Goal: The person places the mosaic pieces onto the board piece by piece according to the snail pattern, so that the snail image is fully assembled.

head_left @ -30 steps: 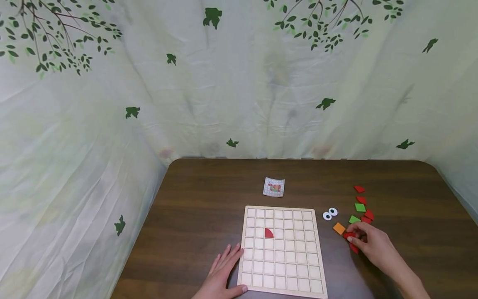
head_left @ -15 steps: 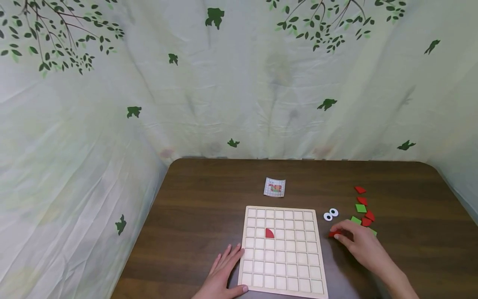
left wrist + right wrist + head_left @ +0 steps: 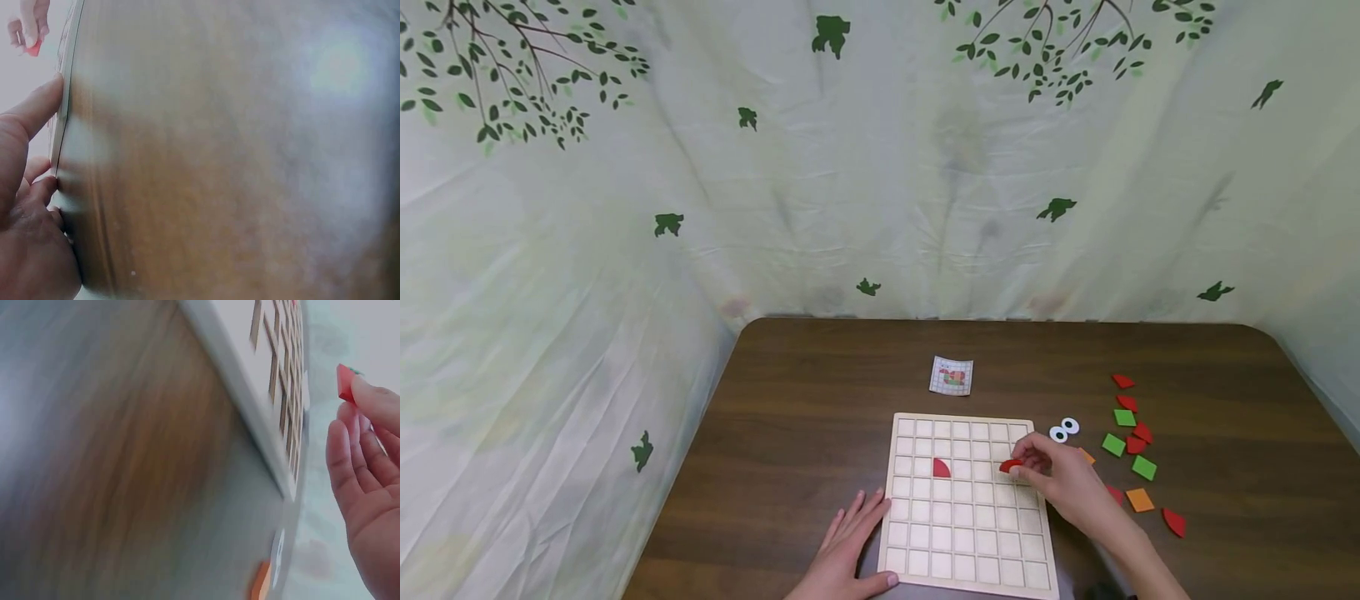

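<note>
A pale wooden grid board point(image 3: 962, 517) lies on the table, with a red quarter-circle tile point(image 3: 941, 468) in one of its cells. Over the board's right side, my right hand point(image 3: 1067, 483) pinches another red tile point(image 3: 1011, 465) between thumb and fingers. In the right wrist view that red tile point(image 3: 345, 382) is held clear of the board point(image 3: 250, 381). My left hand point(image 3: 850, 550) rests along the board's left edge, fingers extended and touching it. From the left wrist, the thumb and fingers of the left hand point(image 3: 31, 187) show against the board's rim.
Right of the board lie loose red tiles point(image 3: 1174, 522), green square tiles point(image 3: 1144, 467), an orange square tile point(image 3: 1139, 500) and two white eye discs point(image 3: 1064, 430). Behind the board lies a small picture card point(image 3: 951, 377). A leaf-printed curtain point(image 3: 880, 167) hangs beyond the table's far edge.
My right hand has picked a red tile from the scattered pieces and carried it left over the board. Tiles it had covered now show. The left hand has stayed at the board's edge.
</note>
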Demonstrator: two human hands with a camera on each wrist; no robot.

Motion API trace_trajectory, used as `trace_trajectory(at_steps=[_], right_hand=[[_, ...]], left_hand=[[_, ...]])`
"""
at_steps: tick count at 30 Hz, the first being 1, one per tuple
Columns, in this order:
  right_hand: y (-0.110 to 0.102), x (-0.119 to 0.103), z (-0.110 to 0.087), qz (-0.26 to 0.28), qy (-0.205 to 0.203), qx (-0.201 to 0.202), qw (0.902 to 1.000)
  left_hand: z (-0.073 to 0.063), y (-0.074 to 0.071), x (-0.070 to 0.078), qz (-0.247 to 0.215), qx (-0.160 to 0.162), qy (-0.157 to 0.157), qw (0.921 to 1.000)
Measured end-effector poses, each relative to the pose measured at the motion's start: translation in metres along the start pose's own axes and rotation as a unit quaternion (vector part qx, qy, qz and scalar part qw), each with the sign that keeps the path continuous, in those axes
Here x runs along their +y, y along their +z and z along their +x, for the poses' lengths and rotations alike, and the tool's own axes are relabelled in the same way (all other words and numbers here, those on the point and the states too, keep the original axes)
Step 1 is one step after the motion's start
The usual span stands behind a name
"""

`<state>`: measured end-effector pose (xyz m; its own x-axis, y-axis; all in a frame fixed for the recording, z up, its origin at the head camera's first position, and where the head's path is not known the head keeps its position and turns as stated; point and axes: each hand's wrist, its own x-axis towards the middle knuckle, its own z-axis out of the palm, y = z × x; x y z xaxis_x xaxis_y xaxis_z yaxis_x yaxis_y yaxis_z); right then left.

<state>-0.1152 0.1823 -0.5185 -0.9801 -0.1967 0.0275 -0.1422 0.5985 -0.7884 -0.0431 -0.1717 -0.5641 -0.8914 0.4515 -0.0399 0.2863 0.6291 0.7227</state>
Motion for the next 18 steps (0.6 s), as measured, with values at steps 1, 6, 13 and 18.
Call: trace_trajectory(at_steps=[1,6,13,18], right_hand=[[0.003,-0.003,0.002,0.009,0.006,-0.003,0.9999],[0.015,-0.015,0.012,0.034,0.013,-0.012,0.9993],[0.029,-0.031,0.028,0.055,-0.062,-0.046,0.9955],[0.039,-0.041,0.039,0.066,-0.074,-0.082,0.9917]], left_hand=[[0.0,0.0,0.0,-0.003,0.0,-0.001,1.0],[0.001,0.0,0.001,-0.002,0.001,0.003,1.0],[0.0,0.0,0.001,0.003,0.009,0.013,0.9999],[0.0,-0.001,0.003,-0.006,-0.009,-0.013,0.9999]])
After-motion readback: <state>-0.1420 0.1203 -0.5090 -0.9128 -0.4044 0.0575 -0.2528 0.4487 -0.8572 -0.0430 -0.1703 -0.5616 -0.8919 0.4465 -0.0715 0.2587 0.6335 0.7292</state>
